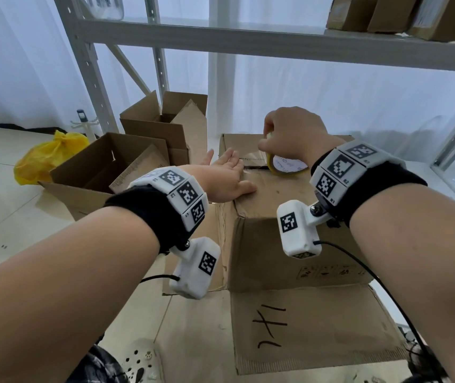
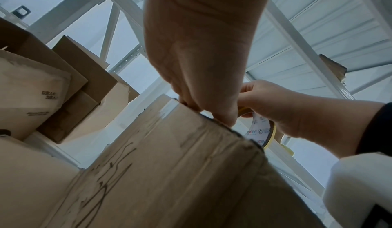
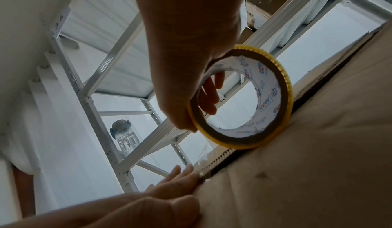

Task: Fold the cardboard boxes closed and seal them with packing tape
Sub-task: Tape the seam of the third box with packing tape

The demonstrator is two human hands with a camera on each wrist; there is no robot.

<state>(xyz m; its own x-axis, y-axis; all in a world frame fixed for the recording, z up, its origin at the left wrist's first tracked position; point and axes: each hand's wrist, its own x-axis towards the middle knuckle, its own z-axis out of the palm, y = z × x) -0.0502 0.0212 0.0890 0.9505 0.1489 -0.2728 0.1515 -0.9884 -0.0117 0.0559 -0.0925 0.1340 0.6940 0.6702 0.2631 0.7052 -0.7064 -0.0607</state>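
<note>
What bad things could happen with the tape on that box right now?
The top flaps of the box don't quite meet; a dark gap shows, so the tape might sag into it or seal crookedly. The left hand only presses flat on the started end, so that end might peel up if the right hand pulls the tape roll hard. The clear strip might also wrinkle.

Soft backlit daylight - wrist views dim, edges warped.
</note>
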